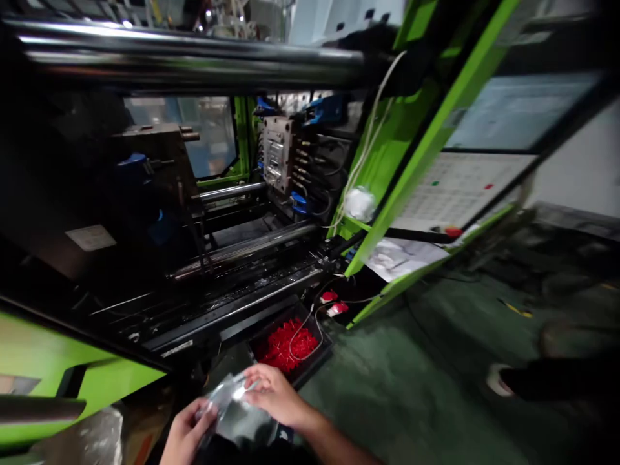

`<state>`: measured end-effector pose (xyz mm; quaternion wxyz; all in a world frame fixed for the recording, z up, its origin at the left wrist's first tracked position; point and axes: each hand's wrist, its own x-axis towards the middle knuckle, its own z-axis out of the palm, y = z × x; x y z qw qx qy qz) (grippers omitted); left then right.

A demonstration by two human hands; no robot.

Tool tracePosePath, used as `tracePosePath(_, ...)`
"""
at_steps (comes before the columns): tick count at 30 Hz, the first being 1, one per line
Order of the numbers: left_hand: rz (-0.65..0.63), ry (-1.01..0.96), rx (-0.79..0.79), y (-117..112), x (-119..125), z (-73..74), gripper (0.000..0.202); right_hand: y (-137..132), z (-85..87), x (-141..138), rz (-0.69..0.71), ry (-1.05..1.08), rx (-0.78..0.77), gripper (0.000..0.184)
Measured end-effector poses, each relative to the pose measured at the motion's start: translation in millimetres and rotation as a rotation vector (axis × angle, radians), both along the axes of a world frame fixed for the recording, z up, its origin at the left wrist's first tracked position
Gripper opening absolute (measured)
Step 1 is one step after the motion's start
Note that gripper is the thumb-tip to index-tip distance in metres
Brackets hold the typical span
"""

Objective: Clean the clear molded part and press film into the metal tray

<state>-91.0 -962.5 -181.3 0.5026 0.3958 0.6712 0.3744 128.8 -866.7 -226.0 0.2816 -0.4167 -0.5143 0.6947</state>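
Observation:
Between my two hands is a clear plastic bag (227, 395), held low at the bottom of the view. My left hand (188, 429) pinches its left side between thumb and fingers. On the other side, my right hand (274, 394) has its fingers curled on the bag's upper right part. Whether anything lies inside the bag is too blurred to tell. Just beyond my hands, a dark bin (310, 371) on the floor holds many small red plastic pieces (290, 345).
An open moulding machine stands ahead, with a metal mould (278, 155), a thick steel bar (194, 61) and a green frame (431, 135). A control panel (450, 187) with a red button (454, 232) is at right. Another person's leg (547, 381) shows at lower right.

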Motion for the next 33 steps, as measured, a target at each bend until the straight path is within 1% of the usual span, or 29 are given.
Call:
tracePosePath(1, -0.031, -0.039, 0.024, 12, 10, 0.5, 0.06, 7, 10.9, -3, 0.043, 0.053, -0.031, 0.05)
tracePosePath(2, -0.065, -0.073, 0.043, 25, 19, 2.4, 0.059, 13, 21.1, -3, 0.058, 0.1, -0.068, 0.048)
tracePosePath(4, -0.116, -0.115, 0.046, 50, 35, 8.3, 0.055, 25, 37.0, 1, 0.019, 0.16, -0.144, 0.041)
tracePosePath(7, -0.202, -0.208, 0.018, 84, 55, 11.2, 0.049, 46, 47.2, 17, -0.149, 0.163, -0.193, 0.041)
tracePosePath(9, -0.28, -0.282, 0.011, 107, 65, 6.1, 0.045, 63, 49.2, 32, -0.285, 0.155, -0.197, 0.039)
tracePosePath(11, -0.322, -0.328, -0.006, 130, 76, -0.5, 0.041, 80, 52.5, 49, -0.413, 0.143, -0.209, 0.036)
tracePosePath(12, -0.309, -0.339, -0.014, 142, 81, -2.7, 0.041, 89, 55.9, 58, -0.463, 0.136, -0.216, 0.034)
tracePosePath(14, -0.251, -0.338, -0.001, 168, 91, -2.5, 0.049, 107, 66.7, 75, -0.542, 0.133, -0.226, 0.031)
tracePosePath(15, -0.22, -0.326, 0.02, 181, 96, 0.2, 0.053, 116, 73.8, 83, -0.572, 0.135, -0.225, 0.029)
tracePosePath(16, -0.2, -0.305, 0.05, 195, 99, 4.5, 0.052, 125, 81.5, 89, -0.59, 0.136, -0.219, 0.028)
tracePosePath(17, -0.191, -0.28, 0.078, 208, 101, 10.0, 0.045, 135, 89.1, 95, -0.595, 0.136, -0.209, 0.027)
tracePosePath(19, -0.192, -0.229, 0.115, 233, 104, 23.8, 0.03, 154, 102.3, 102, -0.569, 0.134, -0.174, 0.025)
tracePosePath(21, -0.183, -0.178, 0.136, 252, 109, 39.0, 0.025, 175, 110.2, 109, -0.503, 0.13, -0.135, 0.024)
tracePosePath(23, -0.15, -0.132, 0.162, 262, 121, 53.2, 0.024, 194, 113.0, 118, -0.43, 0.131, -0.113, 0.023)
tracePosePath(26, -0.047, -0.09, 0.2, 267, 155, 67.9, 0.03, 220, 112.2, 136, -0.331, 0.14, -0.119, 0.023)
tracePosePath(28, 0.028, -0.078, 0.212, 267, 186, 71.4, 0.033, 233, 109.8, 153, -0.262, 0.146, -0.117, 0.023)
tracePosePath(30, 0.096, -0.067, 0.212, 267, 217, 69.9, 0.031, 245, 103.4, 174, -0.16, 0.148, -0.109, 0.023)
tracePosePath(31, 0.133, -0.06, 0.206, 267, 232, 67.8, 0.03, 252, 97.8, 186, -0.098, 0.144, -0.116, 0.024)
tracePosePath(32, 0.172, -0.052, 0.198, 267, 245, 65.0, 0.029, 259, 90.5, 200, -0.066, 0.126, -0.132, 0.028)
tracePosePath(33, 0.212, -0.046, 0.189, 266, 257, 61.7, 0.028, 268, 82.1, 216, -0.08, 0.091, -0.152, 0.033)
